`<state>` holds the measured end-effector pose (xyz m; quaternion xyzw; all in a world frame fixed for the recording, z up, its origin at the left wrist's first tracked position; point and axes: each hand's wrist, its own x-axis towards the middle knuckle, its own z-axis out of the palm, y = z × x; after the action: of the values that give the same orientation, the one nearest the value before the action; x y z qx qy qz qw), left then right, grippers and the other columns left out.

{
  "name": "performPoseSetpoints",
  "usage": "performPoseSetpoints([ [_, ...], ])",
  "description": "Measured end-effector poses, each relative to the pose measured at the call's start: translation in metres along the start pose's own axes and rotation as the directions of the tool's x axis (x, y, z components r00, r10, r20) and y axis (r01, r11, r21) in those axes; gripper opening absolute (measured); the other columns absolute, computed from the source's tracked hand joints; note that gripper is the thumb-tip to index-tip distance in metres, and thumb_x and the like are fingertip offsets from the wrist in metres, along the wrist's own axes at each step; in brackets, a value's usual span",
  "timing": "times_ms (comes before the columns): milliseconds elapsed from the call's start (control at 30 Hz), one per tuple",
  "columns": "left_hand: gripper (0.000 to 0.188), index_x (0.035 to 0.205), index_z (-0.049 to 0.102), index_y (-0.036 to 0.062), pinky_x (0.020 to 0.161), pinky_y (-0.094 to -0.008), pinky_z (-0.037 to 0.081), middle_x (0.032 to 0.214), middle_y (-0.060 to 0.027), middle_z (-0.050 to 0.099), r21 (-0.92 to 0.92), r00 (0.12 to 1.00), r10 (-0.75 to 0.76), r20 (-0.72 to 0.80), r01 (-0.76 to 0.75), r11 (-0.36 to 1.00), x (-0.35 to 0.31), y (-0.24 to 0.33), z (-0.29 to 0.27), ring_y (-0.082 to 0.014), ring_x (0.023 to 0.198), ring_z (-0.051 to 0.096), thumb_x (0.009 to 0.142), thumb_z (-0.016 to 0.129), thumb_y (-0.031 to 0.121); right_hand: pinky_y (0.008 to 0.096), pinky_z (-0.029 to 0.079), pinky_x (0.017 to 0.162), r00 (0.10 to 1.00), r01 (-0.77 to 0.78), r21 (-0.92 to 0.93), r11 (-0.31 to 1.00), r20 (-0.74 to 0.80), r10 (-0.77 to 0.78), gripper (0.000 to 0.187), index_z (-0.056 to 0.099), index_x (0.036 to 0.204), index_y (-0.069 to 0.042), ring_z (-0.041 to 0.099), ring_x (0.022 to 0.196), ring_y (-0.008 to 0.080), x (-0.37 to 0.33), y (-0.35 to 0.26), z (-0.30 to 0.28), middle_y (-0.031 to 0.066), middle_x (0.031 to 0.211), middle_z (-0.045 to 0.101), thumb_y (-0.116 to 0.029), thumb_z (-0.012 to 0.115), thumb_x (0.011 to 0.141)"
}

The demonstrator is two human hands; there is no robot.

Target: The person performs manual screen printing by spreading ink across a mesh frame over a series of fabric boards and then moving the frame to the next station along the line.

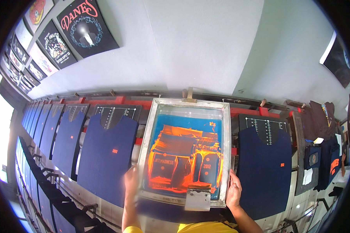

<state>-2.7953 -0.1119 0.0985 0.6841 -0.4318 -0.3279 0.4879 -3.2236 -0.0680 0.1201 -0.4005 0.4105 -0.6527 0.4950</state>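
Observation:
A silvery screen-printing frame [142, 163] lies before me over a dark blue shirt, whose near part shows below it. Bright orange ink [182, 171] is smeared across its blue mesh. My left hand [131, 181], slightly blurred, grips the frame's left edge near the lower corner. At the lower right edge my right hand [233, 191] is closed on the frame, its fingers along the side. A flat grey squeegee-like piece [198, 199] rests over the near rim. Most of the shirt beneath the frame is hidden.
Dark blue shirts on boards flank the frame, one on the right [264, 171] and several to the left [105, 155], each with a small orange print. A red rail [144, 104] runs behind. Folded dark clothes [319, 120] lie far right. Lower metal racks [66, 194] hold more fabric.

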Motion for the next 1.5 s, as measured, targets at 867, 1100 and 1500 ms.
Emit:
performPoseSetpoints([
  [867, 0.047, 0.127, 0.063, -0.0059, 0.085, -0.0337, 0.049, 0.105, -0.0120, 0.072, 0.004, 1.000, 0.016, 0.004, -0.016, 1.000, 0.018, -0.049, -0.015, -0.0187, 0.092, 0.064, 0.101, 0.047, 0.030, 0.0405, 0.020, 0.122, 1.000, 0.008, -0.191, 0.982, -0.011, -0.011, 0.070, 0.044, 0.143, 0.008, 0.031, 0.147, 0.0292, 0.001, 0.021, 0.004, 0.0215, 0.155, 0.036, -0.047, 0.051, 0.100],
  [1100, 0.049, 0.121, 0.065, -0.0088, 0.092, -0.0302, 0.044, 0.105, -0.0090, 0.069, -0.052, 0.986, -0.149, 0.074, 0.153, 0.987, 0.010, -0.005, -0.019, -0.0150, 0.101, 0.058, 0.102, 0.053, 0.035, 0.0414, 0.020, 0.122, 0.997, 0.065, -0.310, 0.949, -0.013, -0.072, 0.067, 0.047, 0.141, 0.006, 0.033, 0.146, 0.0303, 0.004, 0.014, 0.014, 0.0224, 0.153, 0.039, -0.047, 0.050, 0.100],
  [1500, 0.033, 0.112, 0.064, -0.0051, 0.091, -0.0314, 0.050, 0.107, -0.0121, 0.070, 0.055, 0.929, 0.228, -0.292, -0.222, 0.973, -0.045, 0.036, -0.015, -0.0196, 0.101, 0.065, 0.104, 0.050, 0.024, 0.0448, 0.032, 0.116, 0.986, 0.132, -0.735, 0.665, 0.026, -0.167, 0.049, 0.052, 0.135, 0.002, 0.041, 0.139, 0.0380, 0.002, 0.012, 0.017, 0.0252, 0.145, 0.047, -0.027, 0.062, 0.097],
])
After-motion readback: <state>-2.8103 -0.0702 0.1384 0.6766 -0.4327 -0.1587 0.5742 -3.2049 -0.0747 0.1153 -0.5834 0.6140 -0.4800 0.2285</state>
